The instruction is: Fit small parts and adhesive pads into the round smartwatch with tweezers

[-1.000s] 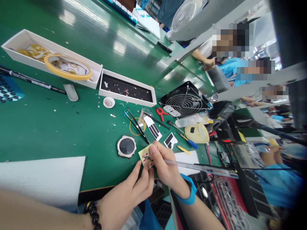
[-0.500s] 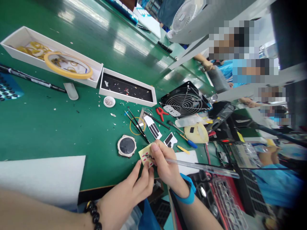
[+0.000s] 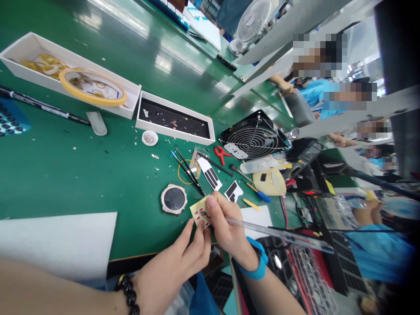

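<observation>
My left hand, with a black bead bracelet at the wrist, pinches the lower edge of a small yellow sticker sheet with red marks. My right hand, wearing a blue wristband, is closed around a clear tube-like tool. The tool's dark tip is at the sheet, partly hidden by my fingers. Left of the sheet, a round watch-like part with a dark face lies on the green table. Just above my right hand rest dark tweezers and a yellow rubber band.
A white box holds yellow rings and a tape roll. Beside it is a black-lined tray of scraps. Further right are a black fan, a red clamp and a blue-handled screwdriver. Other people sit across the bench.
Both hands stay in nearly the same place on the sticker sheet. The clear tool's far end has dipped slightly down and to the right.
</observation>
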Demonstrator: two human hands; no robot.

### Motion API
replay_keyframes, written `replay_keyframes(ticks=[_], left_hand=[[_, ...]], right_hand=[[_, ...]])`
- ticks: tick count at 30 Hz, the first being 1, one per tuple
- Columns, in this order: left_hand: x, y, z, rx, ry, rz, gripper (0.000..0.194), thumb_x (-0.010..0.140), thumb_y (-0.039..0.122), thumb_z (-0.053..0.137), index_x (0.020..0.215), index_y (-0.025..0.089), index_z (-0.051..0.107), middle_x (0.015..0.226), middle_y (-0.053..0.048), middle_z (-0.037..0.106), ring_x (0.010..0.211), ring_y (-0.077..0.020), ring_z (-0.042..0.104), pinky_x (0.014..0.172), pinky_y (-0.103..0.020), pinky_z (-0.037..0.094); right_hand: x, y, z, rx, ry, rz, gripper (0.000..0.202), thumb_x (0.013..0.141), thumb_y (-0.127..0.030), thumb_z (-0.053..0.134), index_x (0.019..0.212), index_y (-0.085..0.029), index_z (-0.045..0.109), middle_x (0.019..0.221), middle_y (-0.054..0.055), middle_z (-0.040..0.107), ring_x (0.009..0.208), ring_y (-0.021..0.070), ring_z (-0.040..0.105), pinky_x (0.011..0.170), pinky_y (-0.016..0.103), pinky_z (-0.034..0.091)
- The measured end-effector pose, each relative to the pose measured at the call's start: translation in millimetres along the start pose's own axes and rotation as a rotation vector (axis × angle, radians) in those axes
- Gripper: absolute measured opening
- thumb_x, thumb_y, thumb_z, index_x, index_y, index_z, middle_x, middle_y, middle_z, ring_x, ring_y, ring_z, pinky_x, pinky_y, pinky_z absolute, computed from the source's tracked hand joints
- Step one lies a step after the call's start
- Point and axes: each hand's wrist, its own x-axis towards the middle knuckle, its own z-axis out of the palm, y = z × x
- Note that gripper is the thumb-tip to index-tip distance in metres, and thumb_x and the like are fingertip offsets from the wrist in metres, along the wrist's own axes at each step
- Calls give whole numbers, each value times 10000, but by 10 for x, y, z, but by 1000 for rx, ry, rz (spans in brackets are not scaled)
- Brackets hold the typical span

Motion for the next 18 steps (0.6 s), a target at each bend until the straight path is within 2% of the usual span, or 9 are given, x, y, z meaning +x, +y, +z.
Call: replay_keyframes(ticks=[5, 13, 18], left_hand=[[-2, -30, 10, 14, 17, 30, 541, 921, 404, 355, 1374, 166, 531, 1429, -117, 503, 1313, -291, 545, 1158, -526, 435], [23, 108, 7, -58, -7, -82, 499, 928, 382, 400, 1367, 206, 560, 1442, -100, 488, 1346, -282, 510, 1189, -499, 412], [15, 24, -46, -25, -39, -20, 528, 932, 387, 367, 1399, 196, 524, 1446, -89, 485, 1345, -267, 512, 1171, -467, 433]], right_hand=[[-11, 8, -12, 33, 2, 19, 408, 1080, -340, 416, 701, -193, 391, 591, -54, 373, 513, 88, 345, 478, 245, 282], [0, 17, -25, 71, -39, 19, 421, 1077, -343, 425, 686, -191, 402, 588, -48, 391, 517, 95, 357, 483, 263, 276], [-3, 2, -26, 81, -52, 27, 414, 1078, -343, 429, 694, -191, 406, 592, -50, 393, 523, 92, 361, 490, 254, 284]])
